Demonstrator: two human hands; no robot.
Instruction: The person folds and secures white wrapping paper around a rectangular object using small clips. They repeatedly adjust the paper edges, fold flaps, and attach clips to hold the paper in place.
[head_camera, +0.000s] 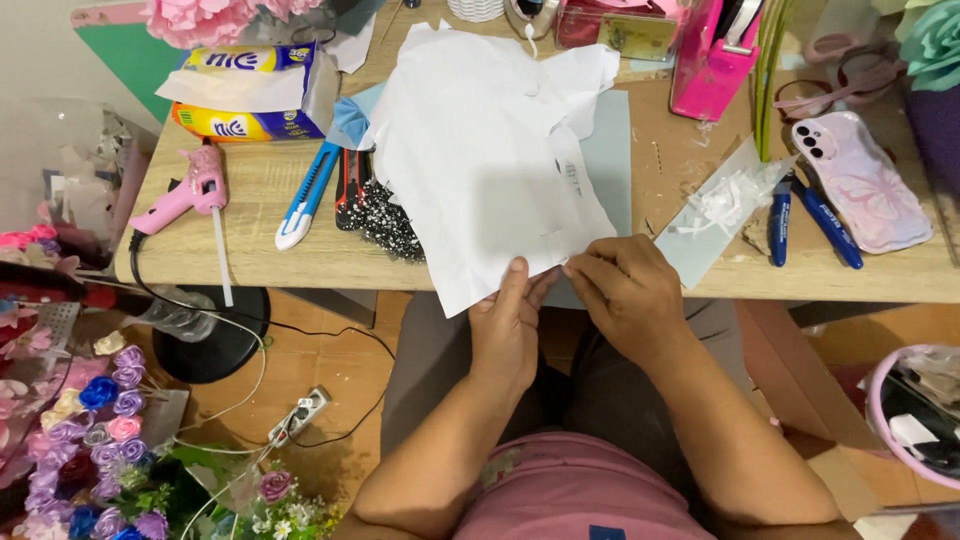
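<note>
A large crumpled sheet of white paper (480, 150) lies across the wooden table (250, 190) and hangs over its near edge. My left hand (507, 325) pinches the sheet's lower edge from below with thumb up. My right hand (625, 290) grips the same edge just to the right, fingers curled on the paper. The two hands almost touch. A pale blue mat (612, 150) shows under the sheet.
A pink glue gun (190, 192), a blue box cutter (305, 195), a black speckled item (385, 225) and a tissue pack (250, 95) lie left. Right are two blue pens (810, 220), a phone in a pink case (862, 182), a pink tape dispenser (712, 55). Artificial flowers (100, 420) crowd the floor.
</note>
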